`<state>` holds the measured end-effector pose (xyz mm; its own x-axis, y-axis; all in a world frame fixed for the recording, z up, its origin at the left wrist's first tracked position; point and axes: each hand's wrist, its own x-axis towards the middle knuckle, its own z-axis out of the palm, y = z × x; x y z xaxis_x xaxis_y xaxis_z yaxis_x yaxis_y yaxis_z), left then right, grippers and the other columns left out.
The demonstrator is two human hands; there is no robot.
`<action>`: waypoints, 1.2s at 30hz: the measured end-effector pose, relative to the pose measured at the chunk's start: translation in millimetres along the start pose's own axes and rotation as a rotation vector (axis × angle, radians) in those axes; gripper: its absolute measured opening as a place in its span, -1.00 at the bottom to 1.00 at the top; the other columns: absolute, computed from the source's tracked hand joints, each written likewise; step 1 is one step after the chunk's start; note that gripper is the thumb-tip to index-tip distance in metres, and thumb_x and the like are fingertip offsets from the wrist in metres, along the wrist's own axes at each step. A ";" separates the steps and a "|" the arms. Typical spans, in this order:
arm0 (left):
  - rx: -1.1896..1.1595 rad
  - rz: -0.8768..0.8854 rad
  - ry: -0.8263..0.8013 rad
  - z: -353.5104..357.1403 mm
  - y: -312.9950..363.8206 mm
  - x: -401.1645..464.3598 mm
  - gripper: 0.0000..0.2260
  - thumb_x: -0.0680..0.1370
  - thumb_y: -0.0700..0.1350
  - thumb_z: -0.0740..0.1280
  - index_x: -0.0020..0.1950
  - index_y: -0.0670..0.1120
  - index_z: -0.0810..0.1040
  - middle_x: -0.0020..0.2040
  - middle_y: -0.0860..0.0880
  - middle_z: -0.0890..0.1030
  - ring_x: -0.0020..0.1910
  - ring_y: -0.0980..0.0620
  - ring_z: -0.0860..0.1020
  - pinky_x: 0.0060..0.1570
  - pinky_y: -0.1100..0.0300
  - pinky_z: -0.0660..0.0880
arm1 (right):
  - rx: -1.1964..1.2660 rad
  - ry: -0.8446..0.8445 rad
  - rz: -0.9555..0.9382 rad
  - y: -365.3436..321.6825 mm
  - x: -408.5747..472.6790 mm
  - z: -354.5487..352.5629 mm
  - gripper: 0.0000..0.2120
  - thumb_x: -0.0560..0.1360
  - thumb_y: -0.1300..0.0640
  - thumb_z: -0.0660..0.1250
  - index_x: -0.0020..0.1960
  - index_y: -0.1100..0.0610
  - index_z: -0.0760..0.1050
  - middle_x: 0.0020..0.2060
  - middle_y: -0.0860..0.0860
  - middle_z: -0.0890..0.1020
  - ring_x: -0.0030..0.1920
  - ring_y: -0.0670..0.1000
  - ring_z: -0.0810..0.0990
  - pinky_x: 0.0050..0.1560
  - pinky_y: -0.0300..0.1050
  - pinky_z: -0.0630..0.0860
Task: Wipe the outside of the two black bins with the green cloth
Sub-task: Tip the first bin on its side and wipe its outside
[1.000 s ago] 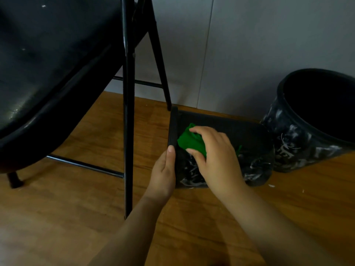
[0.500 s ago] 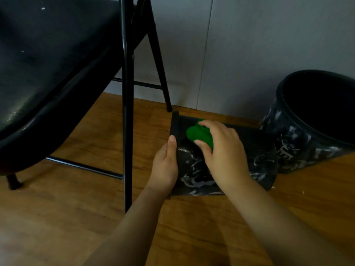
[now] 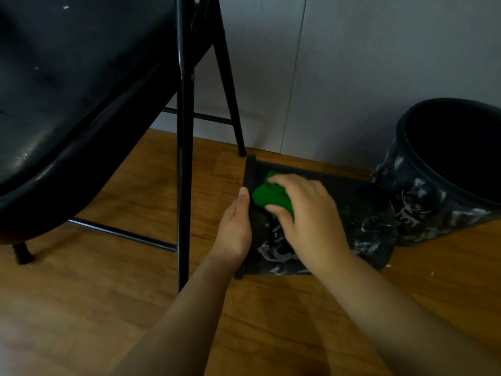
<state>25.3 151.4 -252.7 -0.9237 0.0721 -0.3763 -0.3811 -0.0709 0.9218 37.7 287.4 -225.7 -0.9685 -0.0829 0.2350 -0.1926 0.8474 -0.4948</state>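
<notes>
Green cloth [image 3: 271, 195] bunched in my right hand [image 3: 309, 221], rubbing the near bin [image 3: 360, 213] lying on its side on the floor. Left hand [image 3: 235, 229] bracing its rim, fingers straight. Far-right upright bin [image 3: 423, 213] looks still to do.

Both forearms are bare to the frame's edge, with the left hand [image 3: 235, 226] and right hand [image 3: 311, 221] ungloved.

No text, label or number can be read. The bin [image 3: 374, 226] under the right hand [image 3: 309, 221] carries only pale, illegible markings. So does the upright bin [image 3: 423, 210] beyond it.
</notes>
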 end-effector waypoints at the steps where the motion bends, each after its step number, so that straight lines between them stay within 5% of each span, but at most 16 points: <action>1: -0.001 0.003 0.005 -0.2 -1.4 0.0 -0.53 0.67 0.20 0.01 0.17 -0.04 0.62 0.06 -0.08 0.69 0.11 0.00 0.64 0.25 0.01 0.48 | 0.017 -0.041 -0.050 -0.8 -7.6 -0.4 -0.59 0.50 -0.04 0.30 0.34 -0.04 0.41 0.26 -0.10 0.51 0.24 -0.02 0.43 0.22 -0.01 0.43; 5: 0.004 -0.005 -0.010 -1.2 -6.0 -1.9 -0.50 0.65 0.24 0.01 0.20 -0.01 0.62 0.09 -0.05 0.69 0.14 0.00 0.63 0.27 -0.03 0.47 | -0.050 -0.070 -0.148 14.3 -12.0 -7.0 -0.58 0.49 -0.06 0.30 0.33 -0.03 0.43 0.25 -0.09 0.52 0.24 -0.02 0.45 0.21 0.01 0.46; 9: 0.020 -0.037 -0.027 -1.7 -2.1 -3.7 -0.55 0.65 0.22 0.01 0.13 0.03 0.60 -0.01 -0.03 0.72 0.04 0.04 0.67 0.12 0.07 0.54 | -0.021 0.098 0.103 23.2 3.1 -9.5 -0.57 0.49 0.00 0.37 0.34 -0.01 0.42 0.24 -0.08 0.53 0.24 0.01 0.45 0.21 0.06 0.46; 16: 0.043 0.049 -0.017 -1.1 -1.9 -6.1 -0.33 0.58 0.35 0.02 0.15 -0.19 0.60 0.07 -0.26 0.64 0.13 -0.21 0.61 0.26 -0.24 0.45 | 0.016 -0.073 -0.139 4.1 -33.4 0.9 -0.58 0.48 -0.02 0.35 0.32 -0.03 0.43 0.25 -0.08 0.52 0.23 0.00 0.46 0.20 0.01 0.47; 21: 0.057 -0.007 -0.023 -0.6 1.4 -1.7 -0.50 0.66 0.23 -0.02 0.17 0.00 0.62 0.03 -0.03 0.71 0.07 0.04 0.66 0.19 0.00 0.52 | -0.009 0.108 0.051 10.2 -17.3 2.5 -0.56 0.48 0.00 0.37 0.33 -0.01 0.43 0.26 -0.07 0.53 0.24 0.01 0.46 0.20 0.00 0.47; 26: 0.018 0.010 -0.026 -1.1 3.3 -1.7 -0.41 0.62 0.26 0.02 0.17 -0.19 0.60 0.05 -0.22 0.67 0.09 -0.15 0.64 0.26 -0.15 0.49 | 0.017 0.022 -0.059 -3.4 -39.3 15.1 -0.57 0.46 -0.01 0.36 0.31 -0.03 0.44 0.26 -0.09 0.51 0.24 -0.01 0.45 0.20 -0.03 0.45; 29: 0.033 0.002 -0.029 -1.5 -0.2 -1.3 -0.41 0.59 0.32 0.04 0.16 -0.08 0.63 0.05 -0.13 0.69 0.09 -0.09 0.65 0.26 -0.15 0.48 | -0.021 0.033 -0.091 9.4 -38.7 10.0 -0.56 0.45 -0.01 0.36 0.31 -0.02 0.45 0.25 -0.08 0.52 0.24 0.00 0.46 0.18 -0.01 0.47; 33: 0.016 -0.047 -0.012 0.1 2.2 2.4 -0.51 0.65 0.25 0.01 0.14 0.01 0.62 0.01 -0.04 0.72 0.03 0.03 0.68 0.25 -0.07 0.51 | 0.006 0.188 0.127 16.0 -24.2 5.4 -0.57 0.48 0.00 0.36 0.33 0.02 0.43 0.25 -0.06 0.53 0.23 0.00 0.45 0.21 0.02 0.47; 36: 0.018 -0.049 -0.008 0.8 2.8 3.6 -0.50 0.65 0.25 0.01 0.16 0.00 0.63 0.03 -0.05 0.72 0.07 0.00 0.67 0.26 -0.06 0.49 | 0.002 0.128 0.066 7.1 -29.6 9.7 -0.56 0.47 -0.01 0.36 0.34 -0.01 0.42 0.26 -0.08 0.51 0.25 -0.01 0.44 0.22 -0.02 0.44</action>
<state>21.0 152.3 -251.4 -0.9037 0.0828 -0.4201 -0.4248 -0.0492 0.9040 63.4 290.7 -244.3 -0.9511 0.0408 0.3061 -0.1291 0.8479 -0.5142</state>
